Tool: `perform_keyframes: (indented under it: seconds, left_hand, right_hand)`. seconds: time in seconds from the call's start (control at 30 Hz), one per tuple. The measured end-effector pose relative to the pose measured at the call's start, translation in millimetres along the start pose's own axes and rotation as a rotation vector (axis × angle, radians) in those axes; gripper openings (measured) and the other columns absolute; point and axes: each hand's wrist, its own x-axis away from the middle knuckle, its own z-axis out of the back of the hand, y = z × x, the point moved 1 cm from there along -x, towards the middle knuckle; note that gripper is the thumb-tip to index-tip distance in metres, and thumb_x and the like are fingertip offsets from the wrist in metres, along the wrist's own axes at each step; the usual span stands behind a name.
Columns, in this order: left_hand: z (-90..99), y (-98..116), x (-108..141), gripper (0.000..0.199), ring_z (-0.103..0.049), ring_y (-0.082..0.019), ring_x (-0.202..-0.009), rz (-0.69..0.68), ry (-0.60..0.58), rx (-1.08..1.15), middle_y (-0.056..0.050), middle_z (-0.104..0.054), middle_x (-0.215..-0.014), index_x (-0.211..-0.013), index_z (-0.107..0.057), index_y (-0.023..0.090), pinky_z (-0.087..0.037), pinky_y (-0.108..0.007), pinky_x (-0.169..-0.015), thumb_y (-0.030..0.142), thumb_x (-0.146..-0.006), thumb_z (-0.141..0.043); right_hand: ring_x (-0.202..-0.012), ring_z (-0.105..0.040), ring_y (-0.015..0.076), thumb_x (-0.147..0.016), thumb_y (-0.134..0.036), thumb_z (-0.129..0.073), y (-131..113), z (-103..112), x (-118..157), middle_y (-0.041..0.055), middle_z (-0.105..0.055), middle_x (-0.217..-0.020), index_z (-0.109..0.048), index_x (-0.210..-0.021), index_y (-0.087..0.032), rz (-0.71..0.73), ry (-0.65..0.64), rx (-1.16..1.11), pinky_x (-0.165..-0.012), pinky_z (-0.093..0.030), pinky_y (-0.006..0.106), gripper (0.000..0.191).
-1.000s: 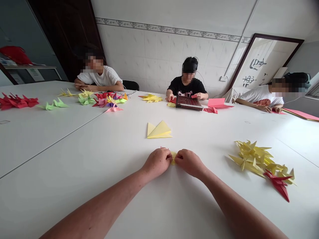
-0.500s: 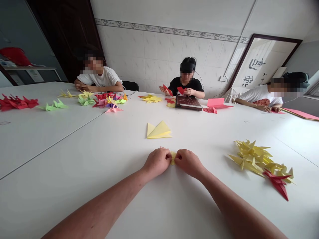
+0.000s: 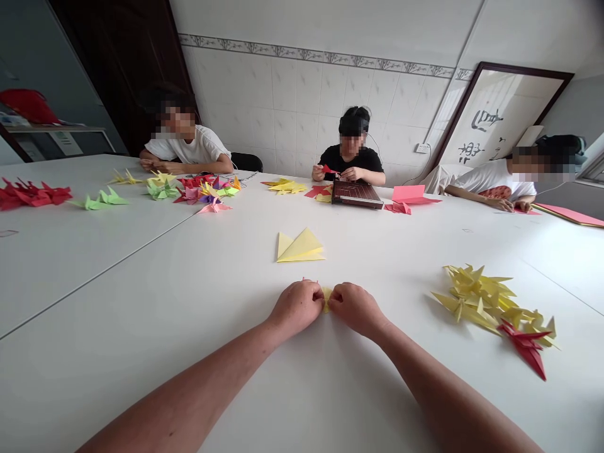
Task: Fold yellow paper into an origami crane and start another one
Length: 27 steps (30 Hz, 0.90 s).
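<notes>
Mostly hidden, a small, pale yellow paper point(image 3: 326, 301) shows as a narrow strip between left hand point(image 3: 298, 306) and right hand point(image 3: 353, 306), both hands' fingers pinched on it, near the table point(image 3: 302, 402).

Soft light reaches the table point(image 3: 141, 302) from the right, laying pale glare across its far right part and a diffuse shadow left of the right forearm point(image 3: 448, 377). Beyond its far left, the dark door point(image 3: 113, 56) is dim and slants with wide-angle distortion.
</notes>
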Motion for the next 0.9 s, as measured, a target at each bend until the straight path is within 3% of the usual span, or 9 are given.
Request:
perform_keyframes:
  seconds: [0.13,0.43,0.53,0.7,0.9]
  left_hand:
    - [0.0,1.0,0.7,0.013,-0.051,-0.013,-0.057,0.025,0.043,-0.033,0.004,-0.055,-0.062,-0.063,-0.047,0.022,-0.032,-0.024,-0.049,0.012,-0.071,-0.045]
    - [0.5,4.6,3.8,0.02,-0.051,-0.012,-0.061,-0.052,0.052,-0.004,0.003,-0.058,-0.07,-0.062,-0.052,0.021,-0.039,-0.024,-0.059,0.007,-0.073,-0.042]
    - [0.0,-0.1,5.0,0.023,-0.052,-0.013,-0.066,-0.161,0.077,-0.079,0.001,-0.054,-0.067,-0.062,-0.053,0.02,-0.043,-0.025,-0.065,0.006,-0.076,-0.041]
    - [3.5,-13.0,15.0,0.032,-0.052,-0.019,-0.087,-0.502,0.057,-0.393,-0.003,-0.053,-0.071,-0.07,-0.062,0.02,-0.043,-0.033,-0.083,0.003,-0.083,-0.038]
    - [8.4,-16.1,25.7,0.034,-0.051,-0.018,-0.089,-0.528,0.067,-0.446,-0.003,-0.054,-0.084,-0.086,-0.067,0.022,-0.042,-0.035,-0.085,0.004,-0.087,-0.038]
  right_hand:
    - [-0.056,-0.041,0.0105,-0.075,-0.015,-0.048,-0.3,-2.0,-0.7,-0.0018,-0.056,-0.07,-0.044,-0.06,-0.02,-0.001,0.01,0.014,-0.05,-0.025,0.023,0.016]
    - [-0.056,-0.043,0.0097,-0.075,-0.014,-0.047,-3.0,-0.3,3.3,-0.0039,-0.058,-0.072,-0.05,-0.073,-0.022,0.017,0.018,0.021,-0.052,-0.025,0.022,0.009]
    - [-0.056,-0.043,0.0097,-0.077,-0.014,-0.046,-2.7,-0.4,3.4,-0.0038,-0.057,-0.072,-0.049,-0.069,-0.021,0.016,0.019,0.021,-0.052,-0.024,0.022,0.011]
    - [-0.054,-0.04,0.0097,-0.074,-0.012,-0.048,-1.5,-2.6,2.7,-0.0035,-0.056,-0.069,-0.045,-0.065,-0.02,0.021,0.037,0.029,-0.051,-0.024,0.022,0.012]
    - [-0.059,-0.04,0.0105,-0.075,-0.01,-0.046,0.7,-6.3,4.8,-0.0038,-0.056,-0.075,-0.048,-0.075,-0.022,0.042,0.081,0.032,-0.053,-0.024,0.022,0.012]
